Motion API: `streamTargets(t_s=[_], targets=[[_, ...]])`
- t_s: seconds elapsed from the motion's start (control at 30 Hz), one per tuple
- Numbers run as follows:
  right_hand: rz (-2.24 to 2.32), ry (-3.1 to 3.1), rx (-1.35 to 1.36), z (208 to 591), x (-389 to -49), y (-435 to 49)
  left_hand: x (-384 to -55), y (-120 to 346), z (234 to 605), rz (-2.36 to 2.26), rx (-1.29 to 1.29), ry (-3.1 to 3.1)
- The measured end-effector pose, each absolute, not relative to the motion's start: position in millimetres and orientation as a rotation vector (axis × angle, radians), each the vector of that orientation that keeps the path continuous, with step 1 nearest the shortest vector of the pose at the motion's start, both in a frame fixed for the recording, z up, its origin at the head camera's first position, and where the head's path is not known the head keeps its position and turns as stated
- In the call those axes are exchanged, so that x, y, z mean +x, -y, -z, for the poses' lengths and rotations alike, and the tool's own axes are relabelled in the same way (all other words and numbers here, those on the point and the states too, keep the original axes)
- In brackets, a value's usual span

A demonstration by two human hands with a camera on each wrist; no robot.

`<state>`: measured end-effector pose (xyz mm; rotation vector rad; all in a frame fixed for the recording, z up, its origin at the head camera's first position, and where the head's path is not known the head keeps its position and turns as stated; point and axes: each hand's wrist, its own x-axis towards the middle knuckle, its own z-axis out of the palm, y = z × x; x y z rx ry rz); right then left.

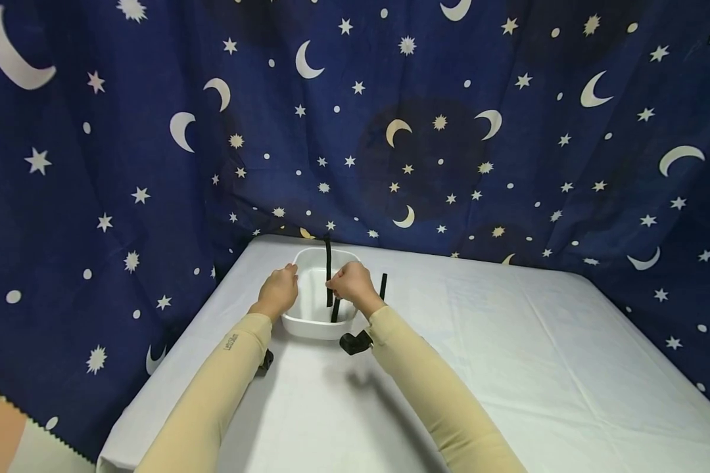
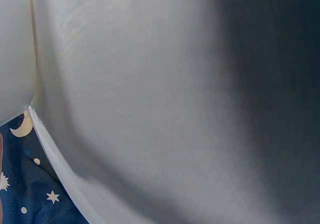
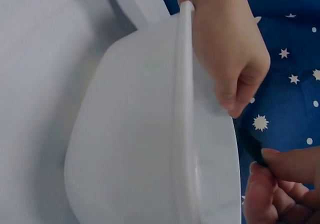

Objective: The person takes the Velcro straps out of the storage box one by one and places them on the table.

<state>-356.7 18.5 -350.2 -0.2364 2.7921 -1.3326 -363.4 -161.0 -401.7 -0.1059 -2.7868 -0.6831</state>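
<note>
A white plastic basin (image 1: 310, 330) stands on the white-covered table. My left hand (image 1: 278, 289) grips its left rim with curled fingers; the right wrist view shows that hand (image 3: 230, 53) at the basin's far side. Above the basin, my right hand (image 1: 353, 284) pinches a thin black strip (image 1: 329, 259) between thumb and fingertips. The strip hangs upright, its lower part inside the basin. A shorter black piece (image 1: 334, 311) shows below the right hand, against the basin's inside; I cannot tell whether it belongs to the same strip. The left wrist view catches only the basin's outer wall (image 2: 15, 48).
The white tablecloth (image 1: 509, 355) spreads right and in front of the basin. A dark blue curtain (image 1: 355, 131) with moons and stars hangs behind. Another black strip (image 1: 383, 286) shows beside the right wrist. Dark camera mounts (image 1: 355, 342) sit under both wrists.
</note>
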Motion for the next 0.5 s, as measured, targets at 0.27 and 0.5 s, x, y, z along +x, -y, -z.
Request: streamTargets(t_s=[0.27, 0.5], targets=[[1.448, -2.731, -0.193, 350, -361, -36, -365, 161, 403, 0.677, -0.099, 2.801], [1.502, -2.720, -0.154, 351, -366, -57, -365, 161, 402, 0.700, -0.081, 2.810]])
